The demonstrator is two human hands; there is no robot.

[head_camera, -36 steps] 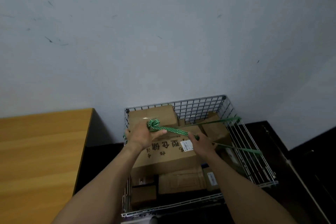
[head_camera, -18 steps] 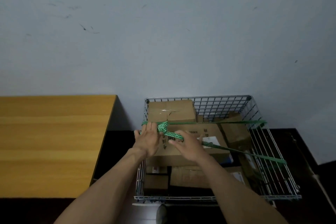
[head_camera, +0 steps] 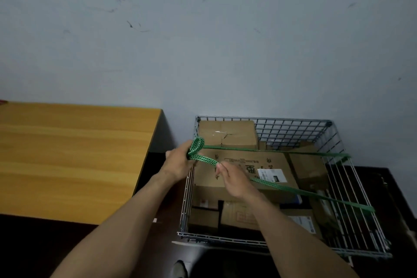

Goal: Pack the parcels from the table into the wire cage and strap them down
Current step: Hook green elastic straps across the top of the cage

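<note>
A wire cage (head_camera: 336, 187) stands on the floor against the wall, filled with several cardboard parcels; a large printed box (head_camera: 243, 165) lies on top. A green strap (head_camera: 300, 193) runs in two lines across the cage from its right side to the left rim. My left hand (head_camera: 178, 162) grips the looped, perforated end of the strap at the cage's left edge. My right hand (head_camera: 232, 178) pinches the perforated strap just right of that loop, above the large box.
A bare wooden table (head_camera: 74, 156) stands to the left of the cage, with a dark gap between them. A pale wall rises behind both. The floor is dark. A shoe tip (head_camera: 179, 269) shows at the bottom edge.
The view has swung left, so the cage sits further right. My left hand has carried the strap loop to the cage's left rim, and my right hand has moved left along the strap toward it.
</note>
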